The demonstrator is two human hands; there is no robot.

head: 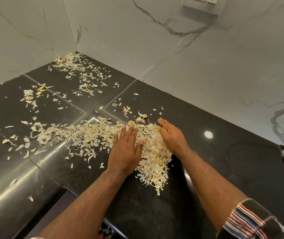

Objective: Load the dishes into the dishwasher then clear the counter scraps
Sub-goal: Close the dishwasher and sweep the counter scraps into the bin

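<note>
Kitchen corner with white, grey-veined marble walls (206, 69) and a polished black stone tabletop (232, 152) whose tile seams run diagonally toward the corner. Pale, papery counter scraps (153, 163), seemingly garlic or onion skins, lie across much of the surface. The densest heap sits between the two hands near the tabletop's front edge. A long trail of scraps (65, 135) extends leftward from it, and looser patches lie farther back, one in the corner (72, 63) and one beside a seam at left (32, 95).

The left hand (126, 149) lies palm-down with fingers straight and slightly spread, resting on the left flank of the heap. The right hand (171, 135) stands more on edge, fingers straight and held together, touching the heap's right flank. Neither hand pinches anything. This arrangement suggests that the hands act as two opposed walls, sweeping light flakes into one mound that can be scooped.

The heap is elongated: its long axis runs from the fingertips back toward the front edge, roughly parallel to the forearms. The trail's long axis lies across the view, left to right, meeting the heap at its far end.

No dishes or dishwasher appear in view. Judged from this, the scrap-clearing step is under way, with most outlying patches not yet gathered. A striped sleeve (251, 223) covers the right upper arm.
</note>
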